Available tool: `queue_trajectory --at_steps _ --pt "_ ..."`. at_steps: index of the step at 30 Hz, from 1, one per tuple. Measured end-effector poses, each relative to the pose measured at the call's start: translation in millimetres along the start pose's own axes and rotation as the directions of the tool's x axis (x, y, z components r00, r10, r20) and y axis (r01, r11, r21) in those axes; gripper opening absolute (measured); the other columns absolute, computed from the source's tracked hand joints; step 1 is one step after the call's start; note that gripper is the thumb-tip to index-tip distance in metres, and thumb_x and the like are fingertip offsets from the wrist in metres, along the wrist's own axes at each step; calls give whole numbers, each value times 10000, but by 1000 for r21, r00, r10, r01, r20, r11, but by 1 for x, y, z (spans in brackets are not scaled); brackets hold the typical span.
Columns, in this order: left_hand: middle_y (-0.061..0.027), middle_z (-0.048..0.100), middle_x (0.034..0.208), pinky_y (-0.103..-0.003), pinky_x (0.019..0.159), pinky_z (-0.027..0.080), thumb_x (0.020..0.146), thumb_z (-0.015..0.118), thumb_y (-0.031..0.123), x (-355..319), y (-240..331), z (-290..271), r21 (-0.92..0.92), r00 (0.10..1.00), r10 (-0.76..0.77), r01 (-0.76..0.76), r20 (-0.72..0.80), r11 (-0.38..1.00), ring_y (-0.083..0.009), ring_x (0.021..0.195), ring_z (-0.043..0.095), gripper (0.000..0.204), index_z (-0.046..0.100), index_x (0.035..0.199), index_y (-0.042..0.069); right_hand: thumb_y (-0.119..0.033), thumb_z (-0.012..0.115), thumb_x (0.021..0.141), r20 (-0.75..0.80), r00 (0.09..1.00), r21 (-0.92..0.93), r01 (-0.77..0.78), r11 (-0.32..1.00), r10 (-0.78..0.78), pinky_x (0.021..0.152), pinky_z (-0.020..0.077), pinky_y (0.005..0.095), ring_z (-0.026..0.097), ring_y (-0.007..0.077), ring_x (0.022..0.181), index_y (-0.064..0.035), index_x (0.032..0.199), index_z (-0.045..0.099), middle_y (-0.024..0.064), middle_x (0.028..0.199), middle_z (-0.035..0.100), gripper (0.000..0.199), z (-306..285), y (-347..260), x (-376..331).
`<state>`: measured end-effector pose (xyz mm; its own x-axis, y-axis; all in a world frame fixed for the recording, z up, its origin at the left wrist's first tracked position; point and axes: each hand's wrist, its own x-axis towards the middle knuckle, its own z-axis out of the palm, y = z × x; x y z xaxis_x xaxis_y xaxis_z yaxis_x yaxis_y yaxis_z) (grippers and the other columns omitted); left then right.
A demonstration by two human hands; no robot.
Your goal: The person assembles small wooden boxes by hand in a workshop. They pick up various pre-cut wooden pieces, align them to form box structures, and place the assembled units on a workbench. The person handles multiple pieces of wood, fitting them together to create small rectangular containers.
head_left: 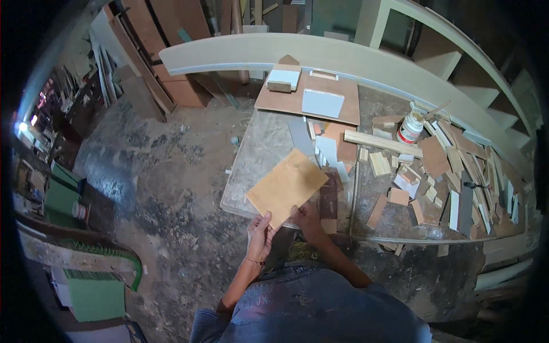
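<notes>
A rectangular, light yellow-brown wooden board is held out in front of me, tilted, over the near left part of the workbench. My left hand grips its lower left corner, thumb on top and the other fingers beneath. At the lower right edge, my right hand pinches the same board; some of its fingers are hidden. Beyond the board lie white and grey offcuts on the bench.
On the bench's right side are many wood scraps, a long wooden strip and a white tub with a brush. A brown panel carries white pieces. A long curved pale board spans the back. Green panels stand at lower left.
</notes>
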<state>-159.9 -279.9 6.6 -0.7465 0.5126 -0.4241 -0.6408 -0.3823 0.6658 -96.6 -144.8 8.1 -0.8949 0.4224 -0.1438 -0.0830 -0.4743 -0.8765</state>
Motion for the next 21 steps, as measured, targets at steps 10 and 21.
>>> queue_trajectory --at_steps 10,21 --pt "-107 573 851 -339 775 511 824 555 122 49 3 35 90 987 -140 133 79 987 -163 773 595 142 467 806 12 -108 549 800 -15 996 -187 84 979 -88 657 456 248 547 112 821 2 1102 465 50 953 567 332 -32 -6 60" --pt "-40 590 807 -274 672 526 810 586 169 100 -28 49 230 953 -289 261 96 938 -117 685 590 167 508 885 42 -96 544 803 -108 991 -353 34 935 -77 696 443 258 551 123 806 18 1022 534 60 897 588 246 -78 -25 77"
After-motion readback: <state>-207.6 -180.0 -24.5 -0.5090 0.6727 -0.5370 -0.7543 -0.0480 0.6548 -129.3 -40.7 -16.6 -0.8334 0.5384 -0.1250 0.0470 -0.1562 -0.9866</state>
